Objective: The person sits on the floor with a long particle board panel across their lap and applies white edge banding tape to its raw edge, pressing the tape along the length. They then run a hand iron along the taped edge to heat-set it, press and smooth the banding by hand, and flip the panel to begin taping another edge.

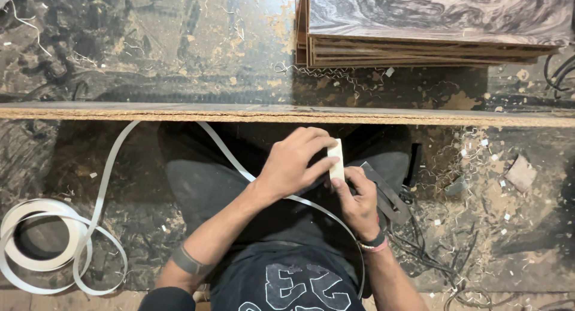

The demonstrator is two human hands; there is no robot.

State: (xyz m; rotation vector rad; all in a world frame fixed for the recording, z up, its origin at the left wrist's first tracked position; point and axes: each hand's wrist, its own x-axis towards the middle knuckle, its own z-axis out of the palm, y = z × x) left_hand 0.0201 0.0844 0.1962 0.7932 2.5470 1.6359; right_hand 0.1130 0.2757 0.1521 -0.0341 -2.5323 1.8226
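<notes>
White edge-band strip pinched upright between both hands, over lap, below board edge. Left hand grips top, right hand grips bottom. Risk: thin, glossy strip may slip or kink; trailing length to coil on floor could snag

Smooth white plastic strip; rough chipboard edge.

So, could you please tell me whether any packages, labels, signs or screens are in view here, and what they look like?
No packages, labels, signs or screens in view.
Only printed thing: large pale figures on the person's dark shirt, bottom centre, below the hands.
</notes>
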